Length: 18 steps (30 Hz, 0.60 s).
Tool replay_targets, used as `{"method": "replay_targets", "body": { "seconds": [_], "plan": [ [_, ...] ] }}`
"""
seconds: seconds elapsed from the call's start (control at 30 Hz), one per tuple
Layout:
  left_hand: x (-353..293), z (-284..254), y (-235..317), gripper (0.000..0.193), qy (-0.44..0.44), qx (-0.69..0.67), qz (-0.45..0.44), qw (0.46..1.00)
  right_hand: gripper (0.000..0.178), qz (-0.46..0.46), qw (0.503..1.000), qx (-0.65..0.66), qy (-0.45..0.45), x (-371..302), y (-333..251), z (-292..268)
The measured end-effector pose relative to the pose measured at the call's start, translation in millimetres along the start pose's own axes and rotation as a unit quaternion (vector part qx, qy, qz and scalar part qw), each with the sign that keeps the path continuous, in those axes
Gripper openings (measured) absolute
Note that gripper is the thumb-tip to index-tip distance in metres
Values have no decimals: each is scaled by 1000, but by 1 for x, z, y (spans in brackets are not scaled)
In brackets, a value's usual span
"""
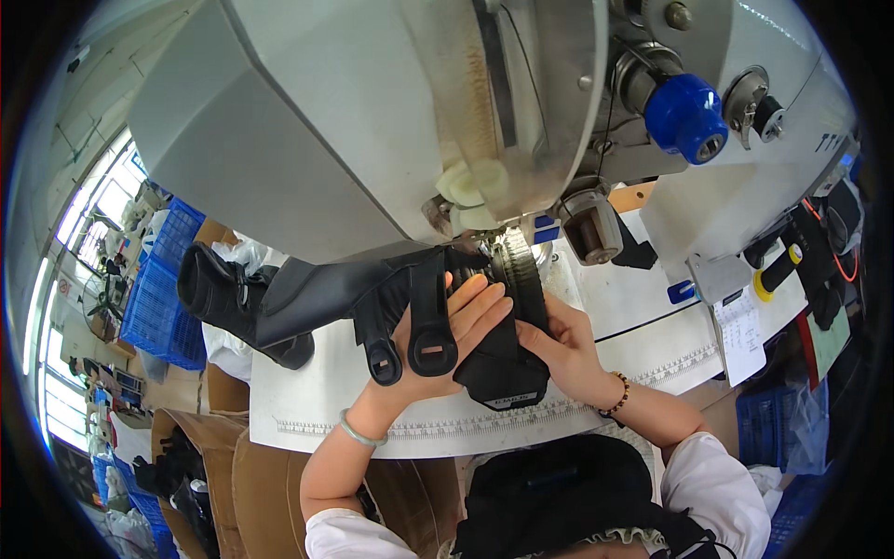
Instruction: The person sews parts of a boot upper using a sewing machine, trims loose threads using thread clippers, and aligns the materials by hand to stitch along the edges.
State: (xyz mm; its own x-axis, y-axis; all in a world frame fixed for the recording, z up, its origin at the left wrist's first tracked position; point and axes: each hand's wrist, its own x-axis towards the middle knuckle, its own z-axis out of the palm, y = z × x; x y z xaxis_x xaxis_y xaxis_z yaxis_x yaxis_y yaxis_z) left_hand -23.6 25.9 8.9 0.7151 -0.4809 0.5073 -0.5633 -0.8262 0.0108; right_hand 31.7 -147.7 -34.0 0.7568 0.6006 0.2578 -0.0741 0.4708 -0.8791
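A long black fabric piece [307,293] with strap tabs runs from the left up to the ribbed feed wheel [521,270] of a large grey machine [307,121]. My left hand [438,345] lies flat under the piece with fingers spread, two black straps with slotted ends [410,349] draped over it. My right hand [563,345] presses the piece's black end [503,368] against the wheel from the right side. A pale plastic part [470,191] sits just above the wheel.
The white work table [326,391] has ruler strips along its front edge. A blue knob [686,116] juts from the machine at upper right. Blue crates [163,289] stack at the left, cardboard boxes [251,475] below. A yellow-and-black handle [778,270] and paper note [740,335] lie right.
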Motion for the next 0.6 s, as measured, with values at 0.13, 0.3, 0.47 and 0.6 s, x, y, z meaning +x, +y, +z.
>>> {"method": "replay_targets", "body": {
  "seconds": [0.13,0.3,0.47,0.6],
  "plan": [
    [0,-3,2,67,-17,7,-11,1000,26,-11,1000,6,0,-1,1,1],
    [2,-3,4,54,-22,60,-1,998,27,0,1000,13,4,-1,1,0],
    [3,-3,3,67,-28,33,-15,999,27,3,1000,16,-3,0,0,0],
    [6,-1,1,63,31,13,-19,999,26,8,1000,21,9,4,-2,1]
  ]
}}
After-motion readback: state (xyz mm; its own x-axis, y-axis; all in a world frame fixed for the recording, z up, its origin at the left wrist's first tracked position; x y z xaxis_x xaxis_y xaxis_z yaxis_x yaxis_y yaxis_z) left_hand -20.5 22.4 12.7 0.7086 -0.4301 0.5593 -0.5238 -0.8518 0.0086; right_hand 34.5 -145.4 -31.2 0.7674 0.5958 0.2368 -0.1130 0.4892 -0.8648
